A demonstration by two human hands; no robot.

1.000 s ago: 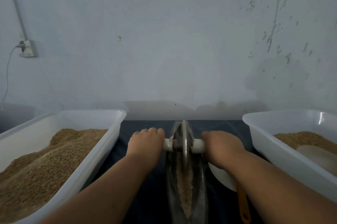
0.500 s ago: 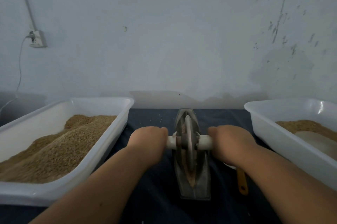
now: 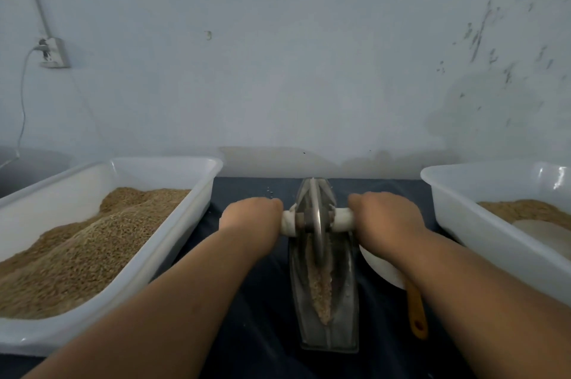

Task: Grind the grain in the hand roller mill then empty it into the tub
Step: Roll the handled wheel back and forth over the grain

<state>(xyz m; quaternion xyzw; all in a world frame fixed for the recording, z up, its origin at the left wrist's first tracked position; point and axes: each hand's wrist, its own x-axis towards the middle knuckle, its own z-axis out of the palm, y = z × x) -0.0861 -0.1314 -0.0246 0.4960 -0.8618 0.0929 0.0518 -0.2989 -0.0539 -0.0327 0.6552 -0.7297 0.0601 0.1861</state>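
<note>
Grinding step: left hand (image 3: 251, 218) and right hand (image 3: 386, 218) have fingers curled round the roller handle (image 3: 341, 219). The mill (image 3: 343, 301) sits mid-table (image 3: 262, 301) between the tubs (image 3: 197, 212), grain (image 3: 321, 289) in its trough. Next I'd roll toward the near edge.

The left hand (image 3: 251, 219) and right hand (image 3: 386, 219) each grip an end of the white handle (image 3: 341, 219) through the metal wheel (image 3: 315, 224). The wheel stands in a boat-shaped metal trough (image 3: 347, 301) holding crushed grain (image 3: 319, 289), on a dark cloth (image 3: 262, 301) between the left tub (image 3: 188, 224), heaped with whole grain (image 3: 92, 249), and the right tub (image 3: 463, 224), partly filled. An orange-handled scoop (image 3: 415, 310) lies just right of the trough
</note>
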